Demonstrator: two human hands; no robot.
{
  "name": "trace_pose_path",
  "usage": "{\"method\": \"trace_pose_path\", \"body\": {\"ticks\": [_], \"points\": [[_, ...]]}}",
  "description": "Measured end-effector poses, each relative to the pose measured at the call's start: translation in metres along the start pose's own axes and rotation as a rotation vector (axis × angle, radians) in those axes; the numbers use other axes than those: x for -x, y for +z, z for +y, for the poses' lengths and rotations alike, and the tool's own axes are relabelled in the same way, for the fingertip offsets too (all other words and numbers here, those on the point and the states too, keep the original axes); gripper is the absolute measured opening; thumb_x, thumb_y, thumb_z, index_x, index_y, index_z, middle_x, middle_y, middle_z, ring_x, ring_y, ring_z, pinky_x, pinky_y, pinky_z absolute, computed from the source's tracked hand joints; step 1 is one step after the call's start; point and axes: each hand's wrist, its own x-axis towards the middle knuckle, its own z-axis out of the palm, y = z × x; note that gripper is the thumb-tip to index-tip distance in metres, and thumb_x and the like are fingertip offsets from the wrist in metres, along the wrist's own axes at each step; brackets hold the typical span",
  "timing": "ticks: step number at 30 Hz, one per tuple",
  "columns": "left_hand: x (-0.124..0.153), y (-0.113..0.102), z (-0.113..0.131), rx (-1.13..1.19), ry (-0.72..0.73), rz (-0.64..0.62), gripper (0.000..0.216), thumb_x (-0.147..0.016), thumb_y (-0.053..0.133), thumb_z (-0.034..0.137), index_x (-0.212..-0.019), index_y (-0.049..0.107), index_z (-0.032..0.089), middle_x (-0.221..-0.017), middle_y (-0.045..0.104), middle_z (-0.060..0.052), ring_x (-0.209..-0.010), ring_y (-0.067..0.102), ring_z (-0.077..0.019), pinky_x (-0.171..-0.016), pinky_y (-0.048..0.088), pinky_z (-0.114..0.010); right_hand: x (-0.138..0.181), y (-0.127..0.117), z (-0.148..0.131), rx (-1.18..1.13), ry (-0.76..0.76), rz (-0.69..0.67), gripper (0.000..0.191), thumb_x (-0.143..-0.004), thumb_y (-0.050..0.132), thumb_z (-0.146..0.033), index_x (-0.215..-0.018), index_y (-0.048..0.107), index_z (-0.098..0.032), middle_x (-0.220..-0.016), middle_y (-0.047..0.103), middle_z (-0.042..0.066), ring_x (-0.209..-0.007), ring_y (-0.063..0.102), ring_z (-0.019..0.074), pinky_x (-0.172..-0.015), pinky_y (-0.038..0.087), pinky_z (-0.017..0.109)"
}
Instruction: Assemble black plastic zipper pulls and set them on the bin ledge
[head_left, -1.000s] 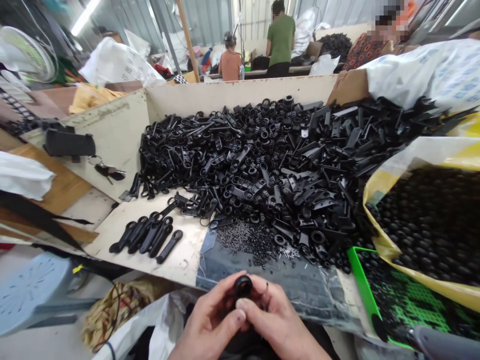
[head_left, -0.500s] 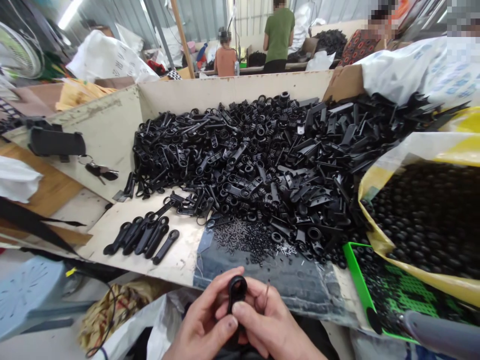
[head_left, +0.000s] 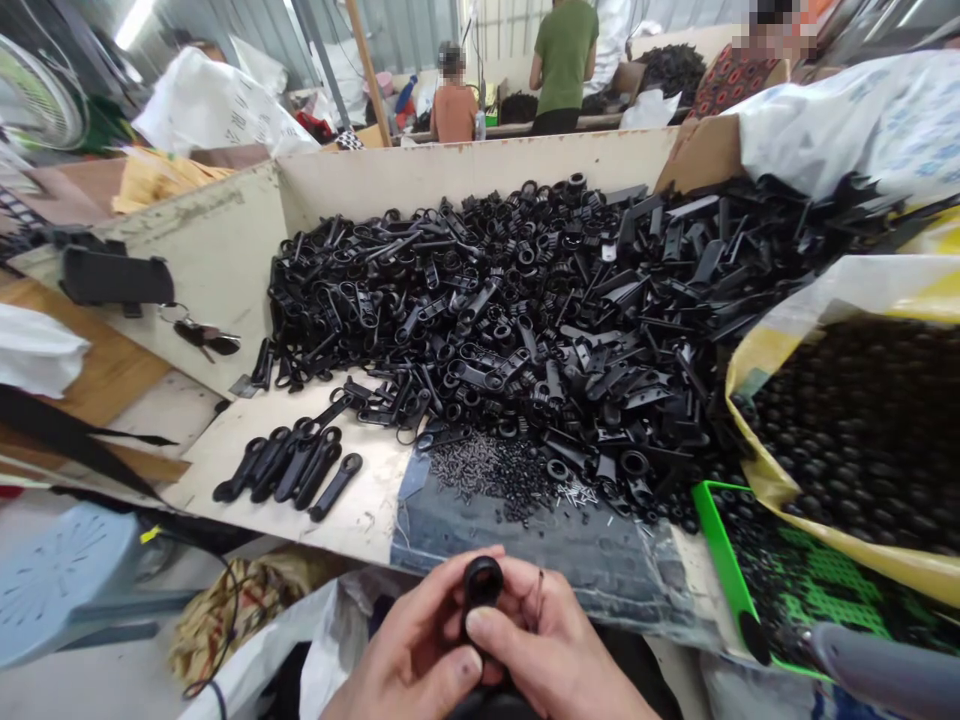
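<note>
- Left hand (head_left: 420, 635) is closed to a narrow grip on a ring-ended black part (head_left: 482, 574), thumb along its left side, fingers curled partly out of sight.
- Right hand (head_left: 559, 645) grips the same part from the other side, its thumb pressed on the shank just below the ring; a thin dark line shows beside its fingers, too small to identify.
- The held part sits between the two hands, neither clearly nearer: its long axis runs roughly away from the body, ring end outward and ring opening up towards the head. Its lower end is hidden by the thumbs.
- Straight ahead of the hands, near but apart, the dark plastic sheet (head_left: 517, 560) bears grey pins (head_left: 463, 465), small black pieces (head_left: 517, 490) and bright silver pins (head_left: 576, 493).
- Ahead and to the left, nearer the left hand, a row of black ring-ended handles (head_left: 294, 472) lies on the pale board (head_left: 360, 520), ring ends away from the person and slanted rightward.
- To the right, on the right hand's side, stand a green tray (head_left: 720, 570) and a yellow-edged bag (head_left: 750, 440) of round black pieces. Beyond the sheet rises a heap of black plastic parts (head_left: 480, 310).
</note>
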Motion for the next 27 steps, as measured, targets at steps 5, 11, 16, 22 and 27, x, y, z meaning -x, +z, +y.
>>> {"method": "trace_pose_path", "body": {"ticks": [5,11,16,22,27], "points": [[-0.001,0.007,-0.002,-0.085,-0.002,0.091,0.054,-0.083,0.076,0.05,-0.13,0.068,0.026,-0.126,0.071,-0.013,-0.113,0.068,-0.0317,-0.092,0.059,-0.039,0.004,0.003,0.003,0.146,-0.082,0.052,0.042,-0.084,0.074,-0.057,-0.092,0.07,-0.016,-0.072,0.058,0.0,-0.063,0.051,0.013,-0.058,0.044,0.024],[-0.004,0.013,-0.002,-0.049,0.022,0.093,0.041,-0.085,0.075,0.043,-0.122,0.072,0.025,-0.105,0.075,-0.008,-0.08,0.068,-0.0187,-0.071,0.057,-0.026,0.008,0.003,0.001,0.212,-0.089,0.05,0.039,-0.089,0.066,-0.057,-0.098,0.069,-0.019,-0.071,0.056,-0.001,-0.06,0.051,0.0135,-0.054,0.045,0.024],[-0.002,0.015,-0.004,0.0,0.0,0.118,0.037,-0.086,0.075,0.041,-0.12,0.073,0.026,-0.102,0.076,-0.007,-0.08,0.067,-0.0178,-0.072,0.058,-0.025,0.012,0.0,0.003,0.308,-0.076,0.064,0.033,-0.094,0.061,-0.051,-0.103,0.068,-0.02,-0.071,0.06,0.0,-0.059,0.053,0.0136,-0.054,0.046,0.024],[-0.002,0.017,-0.011,0.013,-0.013,0.175,0.038,-0.085,0.076,0.042,-0.12,0.073,0.026,-0.11,0.075,-0.008,-0.079,0.069,-0.0176,-0.069,0.059,-0.024,0.014,-0.003,0.016,0.353,-0.073,0.123,0.032,-0.095,0.06,-0.051,-0.096,0.067,-0.02,-0.07,0.06,-0.001,-0.056,0.053,0.0126,-0.05,0.043,0.022],[-0.006,0.014,-0.016,0.019,-0.02,0.161,0.039,-0.086,0.076,0.041,-0.12,0.072,0.024,-0.115,0.076,-0.01,-0.081,0.072,-0.0192,-0.075,0.061,-0.028,0.011,0.0,0.009,0.316,-0.053,0.119,0.036,-0.093,0.061,-0.055,-0.091,0.064,-0.02,-0.069,0.057,-0.002,-0.055,0.051,0.012,-0.049,0.042,0.022]]}}
